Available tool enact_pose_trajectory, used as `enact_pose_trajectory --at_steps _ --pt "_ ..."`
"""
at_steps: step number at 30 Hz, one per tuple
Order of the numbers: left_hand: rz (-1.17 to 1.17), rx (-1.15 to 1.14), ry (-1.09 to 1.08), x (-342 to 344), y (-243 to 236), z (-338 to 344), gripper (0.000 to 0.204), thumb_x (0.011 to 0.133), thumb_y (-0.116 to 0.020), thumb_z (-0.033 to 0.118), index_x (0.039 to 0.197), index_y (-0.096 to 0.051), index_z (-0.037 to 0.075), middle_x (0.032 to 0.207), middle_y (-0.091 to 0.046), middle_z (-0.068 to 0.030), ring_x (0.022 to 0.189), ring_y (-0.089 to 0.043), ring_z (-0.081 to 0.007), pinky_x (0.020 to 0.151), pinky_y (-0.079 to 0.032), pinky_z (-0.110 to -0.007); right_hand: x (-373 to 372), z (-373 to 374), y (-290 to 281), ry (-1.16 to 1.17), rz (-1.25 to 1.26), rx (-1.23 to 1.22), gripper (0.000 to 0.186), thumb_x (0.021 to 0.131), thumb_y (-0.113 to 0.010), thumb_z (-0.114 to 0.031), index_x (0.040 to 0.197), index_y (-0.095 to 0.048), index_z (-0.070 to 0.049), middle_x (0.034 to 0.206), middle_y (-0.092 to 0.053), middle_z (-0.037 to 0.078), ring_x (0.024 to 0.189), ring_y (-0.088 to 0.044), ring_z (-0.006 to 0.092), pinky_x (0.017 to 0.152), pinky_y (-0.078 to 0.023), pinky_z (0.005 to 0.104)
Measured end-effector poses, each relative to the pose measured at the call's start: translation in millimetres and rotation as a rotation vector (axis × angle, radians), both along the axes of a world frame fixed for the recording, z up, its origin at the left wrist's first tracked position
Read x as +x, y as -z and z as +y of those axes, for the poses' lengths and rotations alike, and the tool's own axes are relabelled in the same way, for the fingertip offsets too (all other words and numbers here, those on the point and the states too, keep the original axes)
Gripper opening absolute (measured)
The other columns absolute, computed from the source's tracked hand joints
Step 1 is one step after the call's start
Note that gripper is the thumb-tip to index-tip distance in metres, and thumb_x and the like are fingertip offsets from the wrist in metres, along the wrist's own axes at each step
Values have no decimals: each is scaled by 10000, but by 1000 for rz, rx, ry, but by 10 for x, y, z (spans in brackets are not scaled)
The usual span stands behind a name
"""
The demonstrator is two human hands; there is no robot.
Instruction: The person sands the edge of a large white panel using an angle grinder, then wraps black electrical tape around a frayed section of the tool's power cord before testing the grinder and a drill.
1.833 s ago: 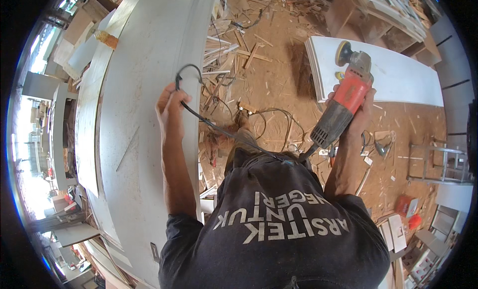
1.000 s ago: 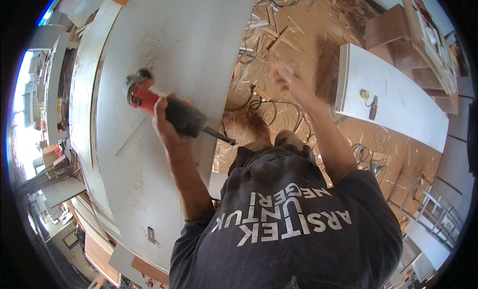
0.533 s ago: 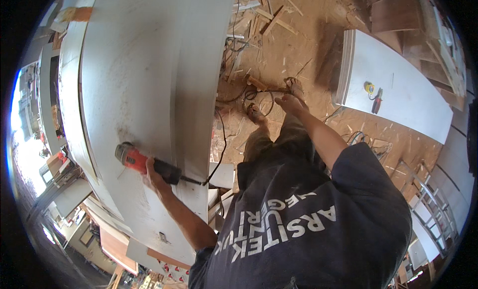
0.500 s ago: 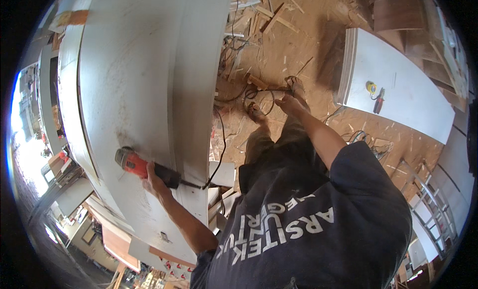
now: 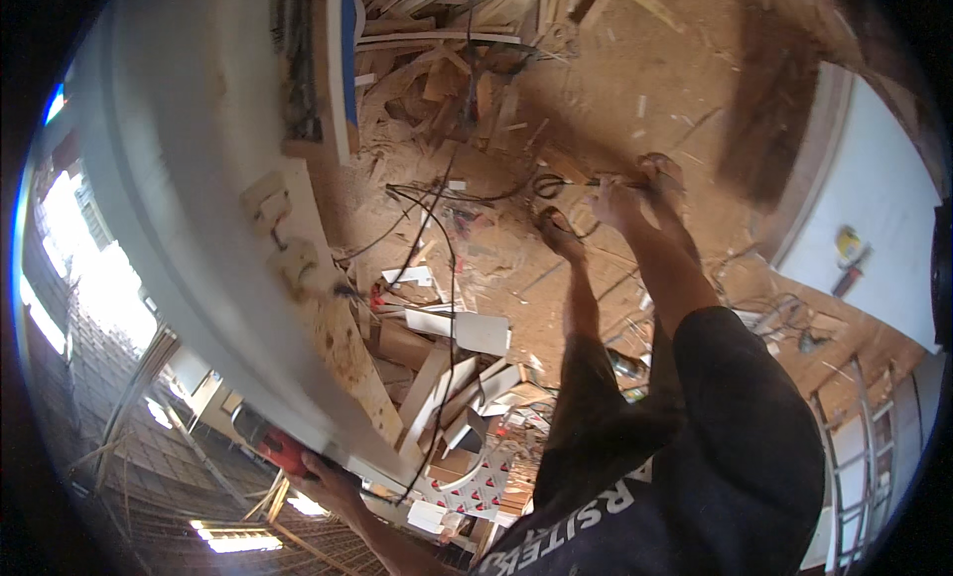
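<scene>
Grip of the left hand [image 5: 326, 480] clamped round a red power tool [image 5: 285, 453], low at left, by the near end of a large pale table [image 5: 189, 249]; fingers mostly hidden, and cannot tell whether the tool touches the tabletop. Black cord [image 5: 453, 298] trails from the tool's rear, rises past the table edge, then bends over the floor. Right hand [image 5: 617, 201] well apart from the left, reaching down near the feet; its fingertips meet a dark, cord-like line beside a small black loop [image 5: 547, 186]. Cannot tell whether that grip is closed on it. One sandalled foot [image 5: 562, 235] just left of the hand, the other behind it. Offcuts [image 5: 437, 378] heaped beside the table; a patterned sheet [image 5: 475, 487] with red marks below them. More wood strips [image 5: 442, 40] lie higher up, on brown, dusty floor [image 5: 695, 55]. Far right: white panel [image 5: 884, 159] bearing a yellow tape measure [image 5: 848, 246] and a red-handled tool [image 5: 847, 281]; metal ladder [image 5: 862, 447] lower down.
</scene>
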State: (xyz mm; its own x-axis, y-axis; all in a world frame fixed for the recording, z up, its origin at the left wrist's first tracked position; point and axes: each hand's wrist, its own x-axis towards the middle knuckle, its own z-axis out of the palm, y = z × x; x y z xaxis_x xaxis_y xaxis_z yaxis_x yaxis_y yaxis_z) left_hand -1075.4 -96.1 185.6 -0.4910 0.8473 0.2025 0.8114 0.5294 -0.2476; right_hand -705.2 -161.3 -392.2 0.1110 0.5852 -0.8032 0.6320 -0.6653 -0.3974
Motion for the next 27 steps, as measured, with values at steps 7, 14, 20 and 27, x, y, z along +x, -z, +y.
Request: enact_pose_trajectory --at_steps 7,14,20,27 --pt "161 -160 215 3 -90 -723 654 918 -547 435 1324 -393 -54 1244 -493 -262 1125 -500 -410 958 -412 -483 -689 789 1171 -119 -10 154 780 876 -671 -418 1385 -352 79 1094 -649 300 1075 -635 393 900 -516 489" --pt "-199 -486 274 1024 842 -1534 374 840 -669 203 1091 -518 -29 977 -572 -174 872 -570 -322 815 -473 -433 -960 699 2069 -211 -93 146 722 881 -648 -306 1465 -339 -14 1274 -560 288 1125 -597 406 889 -516 509" --pt "-897 -564 -18 1268 2370 -1190 199 888 -639 87 1031 -575 -36 894 -619 -143 813 -617 -270 777 -501 -410 -785 279 1012 -192 102 454 775 709 -758 -453 1294 -481 -27 1133 -561 237 1028 -605 421 838 -524 541" --pt "-887 -602 544 1701 3815 -496 330 1050 -383 251 1163 -586 17 1180 -593 -198 1193 -514 -365 1116 -286 -465 -57 -8 -1492 -100 569 466 786 641 -829 -565 1155 -521 -56 1047 -605 185 870 -647 420 716 -538 487"
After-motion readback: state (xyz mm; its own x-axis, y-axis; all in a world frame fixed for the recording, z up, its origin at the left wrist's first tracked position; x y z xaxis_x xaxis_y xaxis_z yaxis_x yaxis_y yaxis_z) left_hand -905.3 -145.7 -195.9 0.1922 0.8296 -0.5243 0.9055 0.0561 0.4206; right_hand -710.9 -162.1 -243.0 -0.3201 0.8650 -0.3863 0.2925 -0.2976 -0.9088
